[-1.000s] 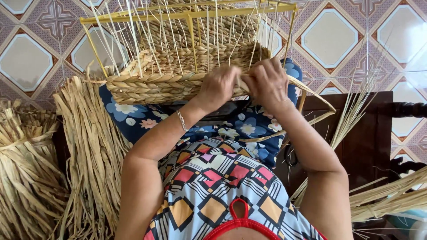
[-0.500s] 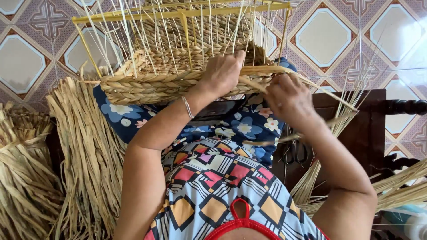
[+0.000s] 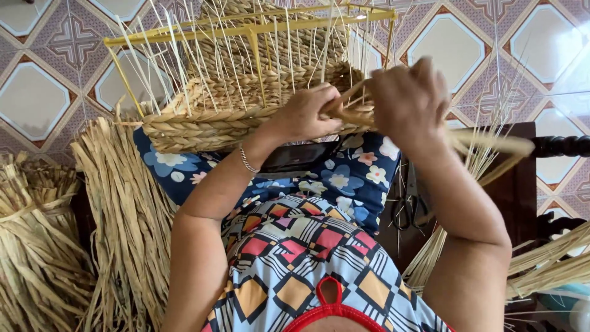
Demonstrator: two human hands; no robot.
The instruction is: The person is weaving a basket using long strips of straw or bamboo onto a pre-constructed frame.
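Your left hand [image 3: 304, 114] pinches the straw strand [image 3: 350, 110] against the woven basket [image 3: 215, 117] rim. Your right hand [image 3: 409, 101], at 3 o'clock of it, grips the same strand, fingers clenched.

A single head-worn camera looks steeply down, close over the person's lap: the left hand [image 3: 304, 114] and right hand [image 3: 409, 101] fill mid-frame, patterned floor tiles [image 3: 37, 98] beyond the fingertips.

A home used for basket weaving

Patterned floor tiles [image 3: 37, 98], dark carved wooden furniture [image 3: 556, 147], bundles of dried straw [image 3: 37, 246] heaped around, and a half-woven basket [image 3: 209, 123] on its yellow frame.
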